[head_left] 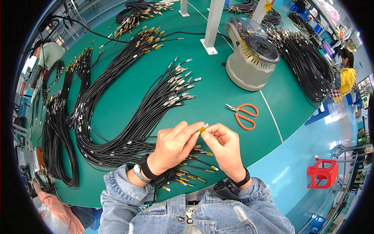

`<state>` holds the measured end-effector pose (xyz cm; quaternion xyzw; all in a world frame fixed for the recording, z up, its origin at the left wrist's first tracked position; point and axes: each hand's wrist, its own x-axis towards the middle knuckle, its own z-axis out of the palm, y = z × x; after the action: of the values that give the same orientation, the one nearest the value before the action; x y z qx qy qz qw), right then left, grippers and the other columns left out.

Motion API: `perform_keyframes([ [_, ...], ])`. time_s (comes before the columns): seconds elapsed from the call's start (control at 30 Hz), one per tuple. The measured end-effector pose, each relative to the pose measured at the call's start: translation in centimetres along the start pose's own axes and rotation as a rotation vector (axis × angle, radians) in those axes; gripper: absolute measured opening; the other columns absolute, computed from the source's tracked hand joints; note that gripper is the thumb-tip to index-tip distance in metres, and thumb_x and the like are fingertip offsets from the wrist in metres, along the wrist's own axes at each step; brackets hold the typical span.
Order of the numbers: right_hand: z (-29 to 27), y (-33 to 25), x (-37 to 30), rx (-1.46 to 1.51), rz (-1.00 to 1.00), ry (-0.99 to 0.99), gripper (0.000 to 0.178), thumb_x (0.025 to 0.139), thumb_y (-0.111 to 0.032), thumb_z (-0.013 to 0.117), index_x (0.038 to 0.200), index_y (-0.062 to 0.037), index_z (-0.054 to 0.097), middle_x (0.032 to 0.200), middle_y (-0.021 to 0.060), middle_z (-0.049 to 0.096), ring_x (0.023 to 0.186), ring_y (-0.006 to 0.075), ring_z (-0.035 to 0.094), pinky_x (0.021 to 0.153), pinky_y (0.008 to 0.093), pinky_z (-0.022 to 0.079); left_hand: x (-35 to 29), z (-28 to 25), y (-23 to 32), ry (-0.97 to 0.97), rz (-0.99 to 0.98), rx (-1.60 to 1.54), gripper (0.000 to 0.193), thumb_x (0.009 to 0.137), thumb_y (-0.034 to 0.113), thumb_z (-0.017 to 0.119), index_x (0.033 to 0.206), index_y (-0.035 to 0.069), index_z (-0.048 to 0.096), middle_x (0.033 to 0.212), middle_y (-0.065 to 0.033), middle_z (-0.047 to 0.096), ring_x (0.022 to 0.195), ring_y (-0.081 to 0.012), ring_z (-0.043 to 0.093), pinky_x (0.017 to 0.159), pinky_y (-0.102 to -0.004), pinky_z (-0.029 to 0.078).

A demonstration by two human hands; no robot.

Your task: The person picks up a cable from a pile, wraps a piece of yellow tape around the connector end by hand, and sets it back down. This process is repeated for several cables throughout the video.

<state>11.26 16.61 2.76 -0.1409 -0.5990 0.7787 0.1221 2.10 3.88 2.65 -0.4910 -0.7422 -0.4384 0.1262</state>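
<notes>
My left hand and my right hand meet over the near part of the green table, fingertips pinched together. Between them is a cable end with a silvery connector, and a small piece of yellow tape sits around it. The fingers cover most of this spot, and the cable's run is hidden behind my left hand. Under and behind my hands lies a thick bundle of black cables. Some of its ends carry silvery connectors, others yellow tape. Scissors with orange handles lie beyond my right hand, blades slightly apart.
A grey round tape dispenser stands on the green table, beside a white metal post. More cable bundles lie at the far right and left. A red stool stands on the floor. Other people sit around.
</notes>
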Motion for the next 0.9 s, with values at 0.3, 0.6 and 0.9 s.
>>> perform_keyframes([
  [0.3,0.38,0.22,0.05,0.056,-0.005,0.013,0.008,0.085,-0.005,0.060,0.090,0.0021,0.060,0.084,0.0015,0.061,0.076,0.0056,0.054,0.071,0.0202,0.045,-0.38,0.39,0.32,0.022,-0.156,-0.170,0.012,0.079,-0.002,0.062,0.090,0.001,0.058,0.064,-0.0045,0.054,0.045,-0.0114,0.046,0.040,-0.0243,0.034],
  [0.6,0.50,0.20,0.12,0.040,0.003,0.023,0.009,0.086,-0.006,0.060,0.088,0.0025,0.060,0.083,0.0012,0.061,0.076,0.0051,0.054,0.069,0.0198,0.044,-0.55,0.05,0.56,-0.049,-0.462,-0.461,0.007,0.087,0.004,0.056,0.085,-0.002,0.054,0.067,-0.0019,0.054,0.055,-0.0050,0.045,0.047,-0.0209,0.035],
  [0.9,0.56,0.22,0.09,0.009,-0.024,0.035,0.010,0.085,-0.006,0.060,0.088,0.0030,0.060,0.083,0.0013,0.061,0.076,0.0054,0.054,0.069,0.0203,0.044,-0.46,-0.25,0.55,-0.093,-0.516,-0.490,0.009,0.086,0.005,0.058,0.082,-0.002,0.054,0.062,-0.0050,0.055,0.051,-0.0079,0.046,0.046,-0.0241,0.035],
])
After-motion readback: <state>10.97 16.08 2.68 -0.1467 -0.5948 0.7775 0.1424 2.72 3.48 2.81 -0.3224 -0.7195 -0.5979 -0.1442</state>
